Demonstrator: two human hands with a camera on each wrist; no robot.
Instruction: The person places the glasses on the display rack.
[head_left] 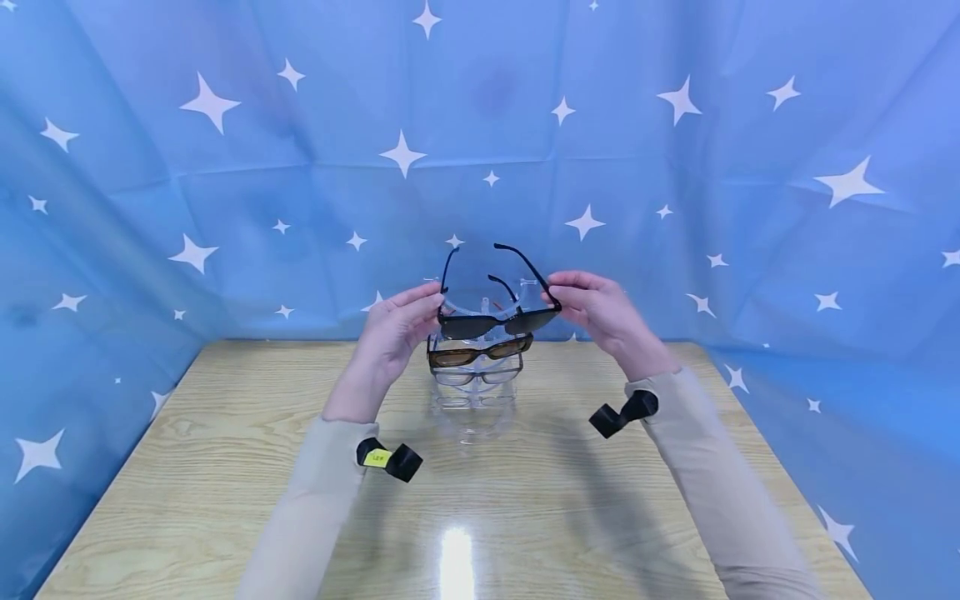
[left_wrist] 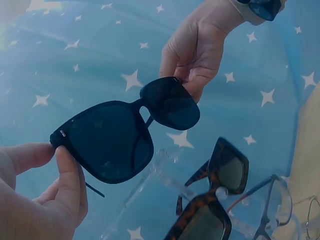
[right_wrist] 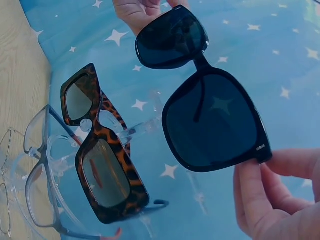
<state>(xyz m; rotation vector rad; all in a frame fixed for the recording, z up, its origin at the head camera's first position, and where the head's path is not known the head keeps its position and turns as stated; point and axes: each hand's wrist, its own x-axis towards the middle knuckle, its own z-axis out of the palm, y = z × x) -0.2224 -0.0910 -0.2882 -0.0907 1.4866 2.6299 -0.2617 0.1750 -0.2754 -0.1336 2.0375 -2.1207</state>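
Note:
Black sunglasses (head_left: 498,323) with dark lenses are held up by both hands, above a clear display stand (head_left: 480,429). My left hand (head_left: 397,329) pinches them at the left hinge between thumb and fingers. At the opposite hinge, my right hand (head_left: 596,312) pinches the frame the same way. Both temples are unfolded and point toward the backdrop. Just under them on the stand sit tortoiseshell sunglasses (right_wrist: 117,172) with brownish lenses. Lower down are clear-lens eyeglasses (head_left: 477,377) with a greyish frame, and below those, thin wire-framed eyeglasses (head_left: 474,402).
The stand rises from a light wood-grain table (head_left: 247,467) near its back edge. Behind it hangs a blue curtain (head_left: 480,100) with white stars. Each sleeve carries a small black wrist camera, the left one (head_left: 390,458) tagged yellow.

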